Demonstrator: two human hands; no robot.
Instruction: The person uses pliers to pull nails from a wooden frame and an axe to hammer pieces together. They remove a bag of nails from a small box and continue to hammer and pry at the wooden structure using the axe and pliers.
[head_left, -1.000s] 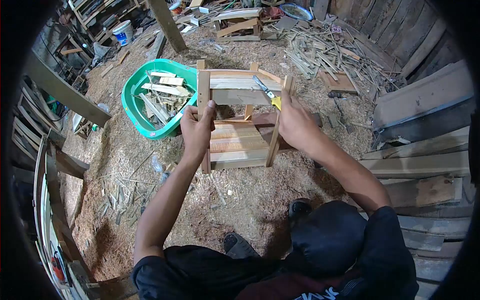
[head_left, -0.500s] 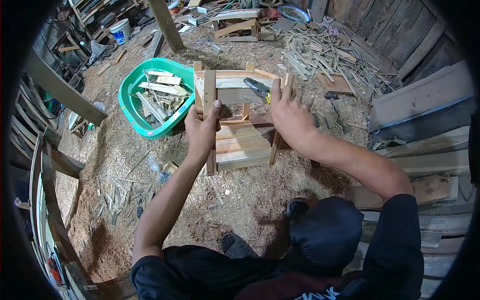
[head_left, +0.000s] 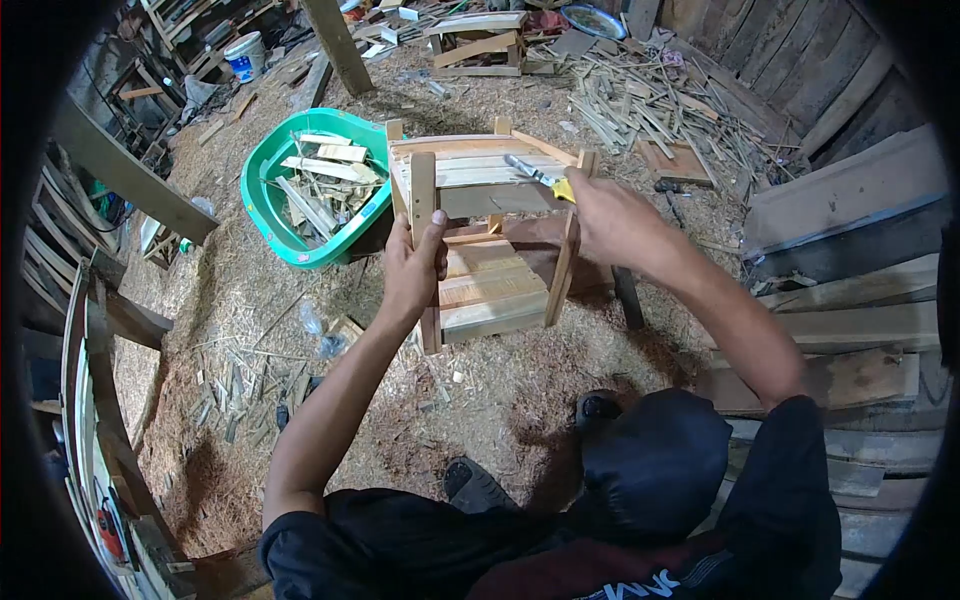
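Observation:
A small wooden frame piece (head_left: 490, 290) with slatted boards and four legs stands in front of me. My left hand (head_left: 412, 265) is wrapped round its near left leg, thumb on the front face. My right hand (head_left: 608, 222), at the right side of the piece, grips pliers (head_left: 540, 176) by their yellow handle. The pliers' metal head points left over the upper slats. Part of the right hand's fingers is hidden behind the hand.
A green tub (head_left: 262, 215) holding wood offcuts stands left of the piece. Thin wood scraps (head_left: 640, 110) lie at the back right, near a small wooden stool (head_left: 478, 50). Stacked boards (head_left: 850, 330) line the right side; a post (head_left: 338, 50) rises at the back.
My right hand has closed round the pliers' handle and moved slightly right and down. The pliers have turned and shifted right. The wooden piece has tilted slightly.

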